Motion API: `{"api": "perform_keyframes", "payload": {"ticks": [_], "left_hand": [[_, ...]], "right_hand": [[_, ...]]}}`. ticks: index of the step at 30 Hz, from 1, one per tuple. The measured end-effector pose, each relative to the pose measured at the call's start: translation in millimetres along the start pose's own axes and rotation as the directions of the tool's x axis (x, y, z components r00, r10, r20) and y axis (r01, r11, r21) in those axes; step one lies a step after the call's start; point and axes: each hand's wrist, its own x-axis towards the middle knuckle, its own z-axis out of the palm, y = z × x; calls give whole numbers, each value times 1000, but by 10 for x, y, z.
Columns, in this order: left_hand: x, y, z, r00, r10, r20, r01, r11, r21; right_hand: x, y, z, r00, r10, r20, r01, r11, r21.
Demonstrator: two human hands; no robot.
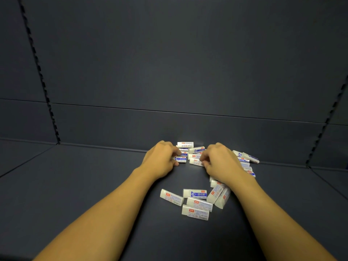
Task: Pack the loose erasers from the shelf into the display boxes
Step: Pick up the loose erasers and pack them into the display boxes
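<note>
Head view: dark shelf point(75, 185) fills lower frame, dark back panel point(169, 63) above. Loose erasers point(195, 202), white with blue-red wrappers, scattered centre to right of centre, some close to back panel, some nearer camera. Left hand point(160, 161) at centre, fingers curled onto eraser point(179, 159), gripping it. Right hand point(220, 162) just right of it, fingers curled, pinching another eraser point(195, 162). More erasers partly hidden under right forearm point(273, 213).
</note>
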Motion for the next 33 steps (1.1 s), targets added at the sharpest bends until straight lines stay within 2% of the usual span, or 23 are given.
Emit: {"api": "perform_keyframes", "payload": {"ticks": [10, 18, 24, 33], "left_hand": [[-4, 4, 3, 1000, -6, -1, 6, 1000, -13], [2, -2, 8, 1000, -2, 1, 2, 1000, -18], [-5, -2, 7, 1000, -3, 3, 3, 1000, -16], [-9, -10, 9, 1000, 4, -3, -4, 1000, -14]], "right_hand": [[-31, -58, -55, 997, 68, 40, -69, 997, 31], [-38, -71, -89, 994, 70, 87, -73, 997, 28], [-37, -77, -90, 988, 51, 144, -67, 992, 108], [-88, -127, -126, 992, 56, 114, -60, 998, 32]]}}
